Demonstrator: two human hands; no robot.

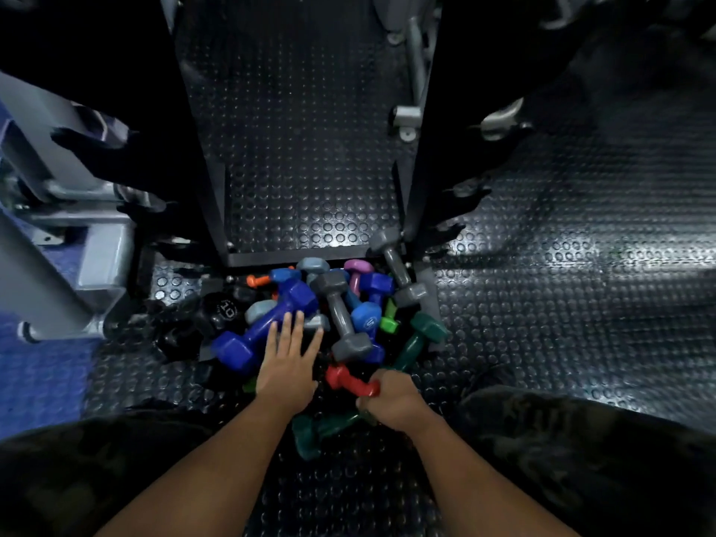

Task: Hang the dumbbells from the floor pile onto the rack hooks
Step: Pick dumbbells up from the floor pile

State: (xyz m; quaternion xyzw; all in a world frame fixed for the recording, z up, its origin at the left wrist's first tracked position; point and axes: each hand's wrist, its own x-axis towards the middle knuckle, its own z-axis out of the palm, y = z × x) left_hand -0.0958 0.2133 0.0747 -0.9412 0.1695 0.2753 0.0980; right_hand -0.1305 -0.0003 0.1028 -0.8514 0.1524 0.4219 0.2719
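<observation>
A pile of coloured dumbbells [341,315] lies on the studded floor in front of the black rack [217,211]. My left hand [288,362] reaches out with straight fingers, its fingertips at the big dark blue dumbbell [267,323]. My right hand [395,399] grips the red dumbbell [345,379] by one end, low in the pile. A dark green dumbbell [321,430] lies just under that hand, another green one [416,339] to its upper right. Grey dumbbells [341,315] [395,265] lie on top. Black rack hooks [461,195] stick out to either side.
Grey machine frames [58,234] stand at the left on a blue mat. A grey metal post and foot [408,114] stands behind the rack. A black dumbbell marked 10 [224,308] lies left of the pile. Open studded rubber floor [581,284] spreads to the right. My knees frame the bottom.
</observation>
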